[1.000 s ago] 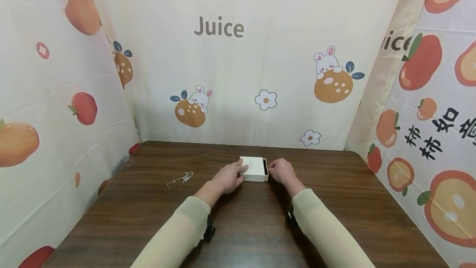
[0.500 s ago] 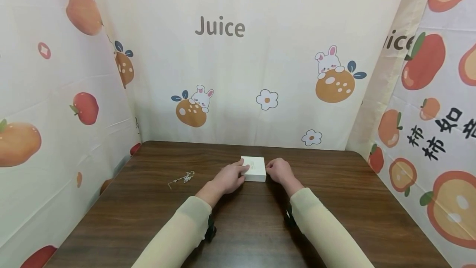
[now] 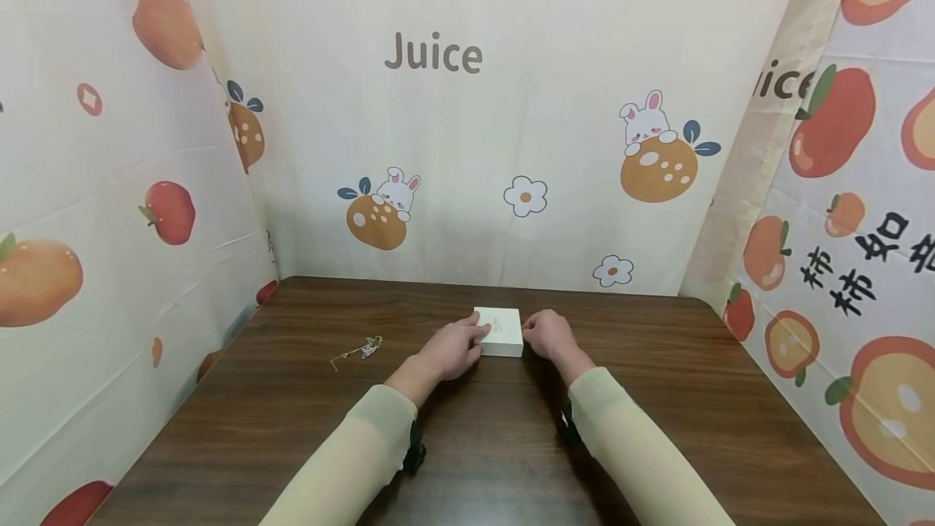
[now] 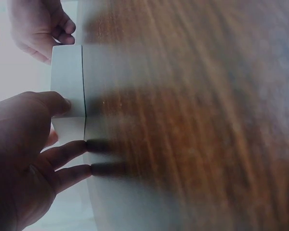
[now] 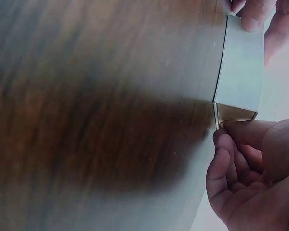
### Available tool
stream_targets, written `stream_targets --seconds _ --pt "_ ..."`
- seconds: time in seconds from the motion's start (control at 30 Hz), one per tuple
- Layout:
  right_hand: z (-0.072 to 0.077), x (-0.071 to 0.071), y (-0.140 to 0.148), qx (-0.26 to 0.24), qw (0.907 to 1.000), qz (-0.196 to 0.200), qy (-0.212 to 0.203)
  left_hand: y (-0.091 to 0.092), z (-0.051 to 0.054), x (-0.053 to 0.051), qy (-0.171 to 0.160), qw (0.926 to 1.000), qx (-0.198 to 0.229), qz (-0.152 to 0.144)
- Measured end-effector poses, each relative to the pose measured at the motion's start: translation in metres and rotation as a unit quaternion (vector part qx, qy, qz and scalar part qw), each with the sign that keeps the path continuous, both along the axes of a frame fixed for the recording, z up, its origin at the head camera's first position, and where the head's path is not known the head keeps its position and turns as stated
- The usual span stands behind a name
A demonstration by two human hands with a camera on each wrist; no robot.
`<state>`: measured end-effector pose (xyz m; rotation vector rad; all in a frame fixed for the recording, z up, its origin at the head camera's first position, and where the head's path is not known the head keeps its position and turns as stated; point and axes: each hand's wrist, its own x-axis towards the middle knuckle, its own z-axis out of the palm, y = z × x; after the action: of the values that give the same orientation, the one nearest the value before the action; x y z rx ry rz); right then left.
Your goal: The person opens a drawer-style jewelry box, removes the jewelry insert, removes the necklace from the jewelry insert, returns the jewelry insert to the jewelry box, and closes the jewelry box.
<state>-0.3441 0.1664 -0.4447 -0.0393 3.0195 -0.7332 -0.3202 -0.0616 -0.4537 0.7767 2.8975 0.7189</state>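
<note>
A small cream-white drawer-style jewelry box lies flat on the table, with small print on its lid. My left hand grips its left end, the thumb on the near side and two fingers touching the tabletop. At the right end, my right hand has its fingers curled; in the right wrist view its thumb and index finger pinch at the lower edge of the box's end. What lies between those fingertips is too small to make out. A thin silvery chain necklace lies in a loose heap to the left.
The dark wood-grain table reaches back to a printed curtain. Fruit-patterned cloth hangs at the left and right sides as well. Both forearms, in pale sleeves, come in from the front edge.
The drawer that stuck out of the box's right end has slid in flush, the right hand moving slightly left with it. The left hand keeps its grip; the last half second shows almost no motion.
</note>
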Motion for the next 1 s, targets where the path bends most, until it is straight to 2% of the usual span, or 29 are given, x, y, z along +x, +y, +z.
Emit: stream_targets --seconds 0.23,0.77,1.0 --pt "0.0022 0.0021 -0.0015 0.021 0.9995 0.012 0.02 0.001 0.0006 -0.0001 -0.002 1.0 -0.005 0.003" --pt "0.0017 -0.0008 0.0001 0.034 0.9993 0.005 0.013 0.003 0.0038 -0.0005 -0.002 1.0 -0.007 0.003" --pt "0.0016 0.0004 0.002 0.034 0.9991 0.018 0.016 0.0051 0.0034 -0.0025 -0.001 0.9999 -0.01 0.004"
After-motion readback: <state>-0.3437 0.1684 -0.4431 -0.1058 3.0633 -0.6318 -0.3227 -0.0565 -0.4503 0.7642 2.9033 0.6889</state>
